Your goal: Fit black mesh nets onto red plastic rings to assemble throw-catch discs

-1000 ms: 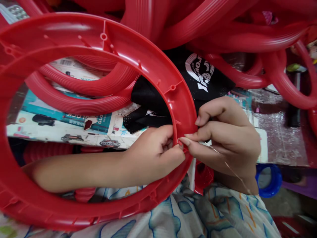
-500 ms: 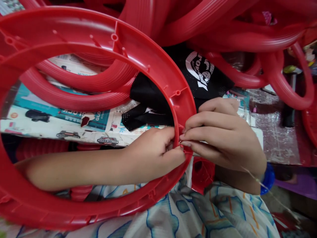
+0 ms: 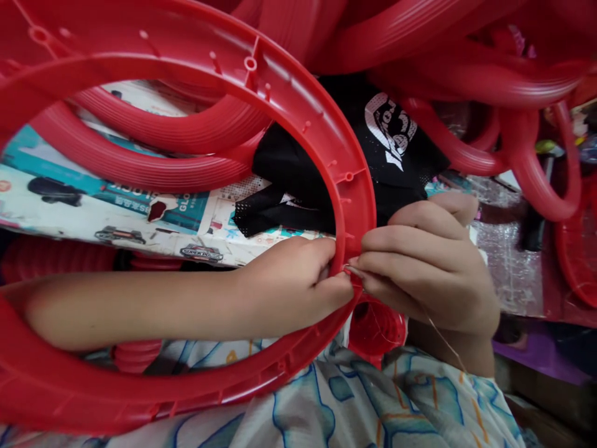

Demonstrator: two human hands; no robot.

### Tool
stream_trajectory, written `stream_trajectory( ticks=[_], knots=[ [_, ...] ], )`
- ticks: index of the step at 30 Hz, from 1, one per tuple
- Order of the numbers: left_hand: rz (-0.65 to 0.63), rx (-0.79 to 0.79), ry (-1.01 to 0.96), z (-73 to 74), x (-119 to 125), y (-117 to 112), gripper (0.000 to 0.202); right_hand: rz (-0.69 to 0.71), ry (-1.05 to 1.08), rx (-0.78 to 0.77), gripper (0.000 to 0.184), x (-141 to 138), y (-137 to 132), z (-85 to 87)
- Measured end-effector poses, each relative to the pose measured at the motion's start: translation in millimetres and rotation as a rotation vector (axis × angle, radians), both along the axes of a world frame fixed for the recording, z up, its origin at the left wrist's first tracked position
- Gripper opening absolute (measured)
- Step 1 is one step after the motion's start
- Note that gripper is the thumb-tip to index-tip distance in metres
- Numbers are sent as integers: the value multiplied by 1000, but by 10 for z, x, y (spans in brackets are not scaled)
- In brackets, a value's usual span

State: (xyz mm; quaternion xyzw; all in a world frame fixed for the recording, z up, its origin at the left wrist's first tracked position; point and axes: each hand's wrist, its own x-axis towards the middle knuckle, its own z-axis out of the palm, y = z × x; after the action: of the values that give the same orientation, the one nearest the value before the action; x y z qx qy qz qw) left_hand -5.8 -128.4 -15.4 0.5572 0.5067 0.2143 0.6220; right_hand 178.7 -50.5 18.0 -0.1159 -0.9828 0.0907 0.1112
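Observation:
A large red plastic ring (image 3: 361, 208), its hollow ribbed inner side facing me, stands tilted across the view. My left arm reaches through its opening, and my left hand (image 3: 298, 280) is closed around the ring's near right part, thumb inside the channel. Right beside that thumb, my right hand (image 3: 429, 267) pinches with thumb and fingertips at the channel. A thin copper-coloured wire (image 3: 445, 339) trails from beneath the right hand down towards my lap. What exactly lies between the right fingertips is mostly hidden.
More ribbed red rings (image 3: 163, 171) are heaped at the back and on the right. A black cloth (image 3: 298, 180) with white print lies over a printed cardboard box (image 3: 140, 230). A red hollow part (image 3: 375, 330) sits below my hands, above the patterned fabric (image 3: 326, 410) on my lap.
The ring and both hands sit slightly further right in view. My right hand still works at the same spot, its fingertips pressed closer together. The wire now hangs closer to the hand.

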Motion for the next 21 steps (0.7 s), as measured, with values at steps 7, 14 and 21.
stream_trajectory(
  ticks=[7, 14, 21],
  knots=[
    [-40, -33, -88, 38, -38, -46, 15, -63, 72, -25, 7, 24, -44, -49],
    [15, -109, -69, 54, 2, -74, 11, -88, 117, -273, 5, -48, -37, 4],
    [-7, -50, 7, 48, 43, -47, 16, -221, -150, -389, 12, -107, -150, 225]
  ],
)
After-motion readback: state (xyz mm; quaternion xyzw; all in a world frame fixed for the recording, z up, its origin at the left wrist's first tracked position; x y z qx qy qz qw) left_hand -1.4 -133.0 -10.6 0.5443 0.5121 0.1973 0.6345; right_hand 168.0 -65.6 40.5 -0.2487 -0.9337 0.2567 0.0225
